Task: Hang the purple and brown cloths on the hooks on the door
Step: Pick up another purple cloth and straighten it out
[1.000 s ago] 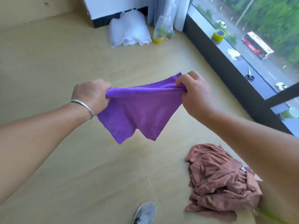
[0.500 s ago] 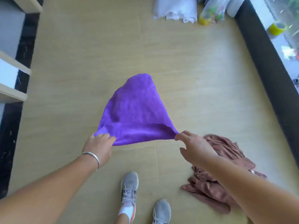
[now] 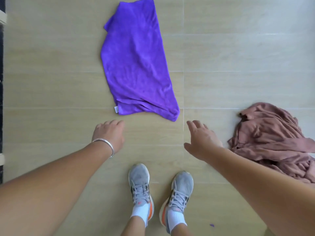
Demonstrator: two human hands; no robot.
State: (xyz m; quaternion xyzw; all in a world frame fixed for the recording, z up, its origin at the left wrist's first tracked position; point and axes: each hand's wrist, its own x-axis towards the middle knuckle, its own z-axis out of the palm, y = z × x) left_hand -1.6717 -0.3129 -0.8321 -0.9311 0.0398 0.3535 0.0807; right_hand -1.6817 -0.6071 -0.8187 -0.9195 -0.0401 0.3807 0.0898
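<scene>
Both hands reach out low over the floor and neither has hold of anything. Her left hand (image 3: 109,133), with a silver bangle (image 3: 104,143) at the wrist, shows its back to the camera, fingers loosely bent and just short of the near edge of the purple cloth (image 3: 136,60). The right hand (image 3: 201,140) is spread wider, fingers apart and pointing forward, thumb out to the side; it sits between the purple cloth's near corner and the brown cloth (image 3: 274,142), touching neither.

The purple cloth lies spread on the pale wooden floor (image 3: 51,82), long and roughly flat, running away from the person and leaning a little to the left at its far end. Its near hem is rumpled into a few folds, with a small white tag (image 3: 116,109) at the near left corner. The far end reaches almost to the top of the view. Bare floor lies open on both sides of it, wide to the left and wide again to the right.

The brown cloth is heaped in a crumpled pile at the right, running out of view at the right edge, well apart from the purple one, with a strip of bare boards between them.

Two grey trainers (image 3: 139,183) with white socks stand side by side on the boards below the hands. Along the far left edge runs a dark strip (image 3: 1,82) with pale shelf ends poking in. No door or hooks show from here.
</scene>
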